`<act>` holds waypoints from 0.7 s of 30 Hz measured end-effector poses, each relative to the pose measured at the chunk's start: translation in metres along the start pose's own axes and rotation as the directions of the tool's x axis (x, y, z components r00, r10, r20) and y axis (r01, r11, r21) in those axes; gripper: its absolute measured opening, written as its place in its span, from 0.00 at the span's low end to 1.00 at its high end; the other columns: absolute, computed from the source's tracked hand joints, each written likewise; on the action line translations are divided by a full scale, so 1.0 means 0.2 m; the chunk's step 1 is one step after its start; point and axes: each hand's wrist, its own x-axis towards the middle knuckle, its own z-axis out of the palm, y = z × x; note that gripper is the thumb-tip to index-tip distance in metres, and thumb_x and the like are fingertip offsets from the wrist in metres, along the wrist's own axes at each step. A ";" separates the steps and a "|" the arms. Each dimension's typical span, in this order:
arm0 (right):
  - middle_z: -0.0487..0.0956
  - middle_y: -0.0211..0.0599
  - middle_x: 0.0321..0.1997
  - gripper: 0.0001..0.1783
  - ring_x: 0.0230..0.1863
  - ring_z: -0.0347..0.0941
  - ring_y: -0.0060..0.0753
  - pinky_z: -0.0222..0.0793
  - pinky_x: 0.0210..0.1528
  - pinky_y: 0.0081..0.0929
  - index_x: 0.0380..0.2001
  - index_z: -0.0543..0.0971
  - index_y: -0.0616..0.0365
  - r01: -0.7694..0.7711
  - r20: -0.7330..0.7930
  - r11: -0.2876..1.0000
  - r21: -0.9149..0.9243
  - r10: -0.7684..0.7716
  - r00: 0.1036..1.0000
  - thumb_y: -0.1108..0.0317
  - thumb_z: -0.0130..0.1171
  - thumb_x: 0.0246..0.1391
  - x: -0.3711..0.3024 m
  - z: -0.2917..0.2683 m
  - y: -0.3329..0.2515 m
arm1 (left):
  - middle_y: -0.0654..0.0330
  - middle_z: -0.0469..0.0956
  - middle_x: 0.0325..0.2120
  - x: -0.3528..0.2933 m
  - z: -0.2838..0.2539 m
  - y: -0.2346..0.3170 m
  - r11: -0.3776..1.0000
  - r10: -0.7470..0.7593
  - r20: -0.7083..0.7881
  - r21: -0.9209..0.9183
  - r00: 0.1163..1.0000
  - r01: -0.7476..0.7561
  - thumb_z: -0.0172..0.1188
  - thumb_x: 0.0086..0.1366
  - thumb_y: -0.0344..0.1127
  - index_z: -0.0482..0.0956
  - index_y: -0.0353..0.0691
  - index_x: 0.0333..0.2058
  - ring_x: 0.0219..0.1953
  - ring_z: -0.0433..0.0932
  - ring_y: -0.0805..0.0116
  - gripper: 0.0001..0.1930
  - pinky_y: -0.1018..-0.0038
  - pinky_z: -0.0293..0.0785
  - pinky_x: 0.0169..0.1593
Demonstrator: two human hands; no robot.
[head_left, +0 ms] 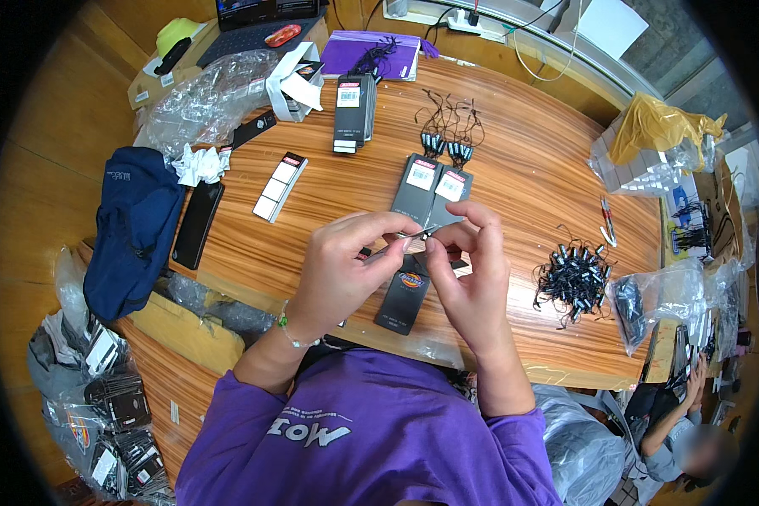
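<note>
Close handwork above a striped brown wooden table (312, 190).
The left hand (346, 260) pinches a thin, dark, flat piece (418, 234) between thumb and forefinger; the right hand (476, 266) curls partly spread fingers at its end, whether gripping I cannot tell.

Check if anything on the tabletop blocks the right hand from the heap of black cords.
Nothing visible does: only bare tabletop shows between the right hand and the heap of black cords. The clear plastic bag lies on the heap's far side, to its right.
</note>
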 end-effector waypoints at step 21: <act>0.75 0.34 0.26 0.09 0.29 0.73 0.24 0.69 0.38 0.20 0.40 0.69 0.63 -0.470 0.284 0.483 0.738 0.409 0.867 0.76 0.50 0.54 0.03 -0.02 0.03 | 0.69 0.76 0.32 0.05 -0.01 -0.04 0.823 0.442 -0.009 0.402 0.897 -0.401 0.61 0.45 0.30 0.80 0.49 0.29 0.37 0.71 0.68 0.09 0.71 0.62 0.42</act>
